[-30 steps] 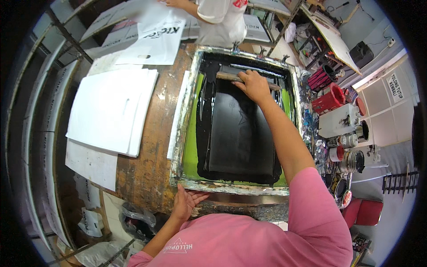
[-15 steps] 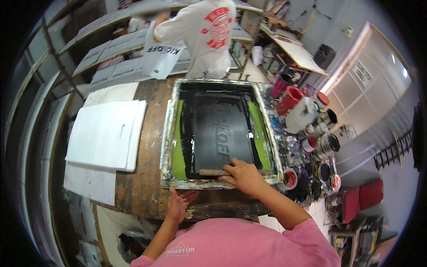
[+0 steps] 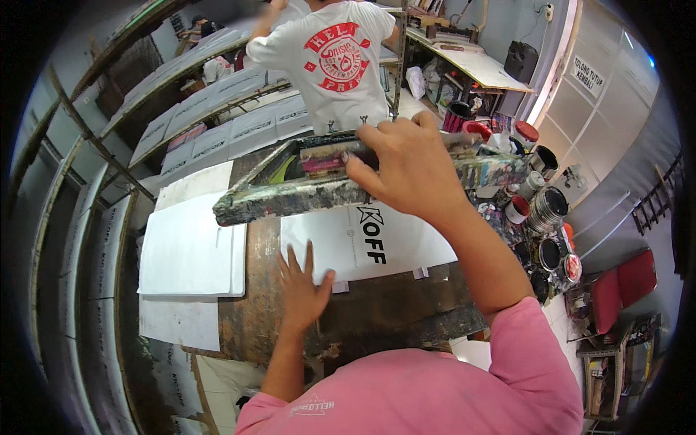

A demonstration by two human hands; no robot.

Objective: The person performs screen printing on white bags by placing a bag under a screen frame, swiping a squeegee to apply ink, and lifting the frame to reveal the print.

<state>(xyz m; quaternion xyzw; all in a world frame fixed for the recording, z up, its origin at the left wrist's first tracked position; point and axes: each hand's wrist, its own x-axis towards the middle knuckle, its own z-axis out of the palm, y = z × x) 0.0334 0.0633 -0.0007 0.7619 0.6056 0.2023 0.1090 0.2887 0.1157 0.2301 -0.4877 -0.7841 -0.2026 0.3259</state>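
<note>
The near edge of the screen-printing frame is tilted up off the table. My right hand reaches over this near rail, its fingers closed on the squeegee; whether they also grip the rail is hard to see. Under the raised frame lies a flat white sheet, with bold black lettering on the part that shows. Fingers spread, my left hand rests at the sheet's left front edge and holds nothing. The frame hides the far part of the sheet.
A stack of white sheets lies on the left of the worn table. Ink cans crowd its right side. Beyond the frame stands a person in a white shirt, beside racks of printed sheets.
The frame's near side has come up from the table, uncovering black print on the sheet. My right hand has risen with the squeegee. My left hand has moved forward onto the sheet's edge.
</note>
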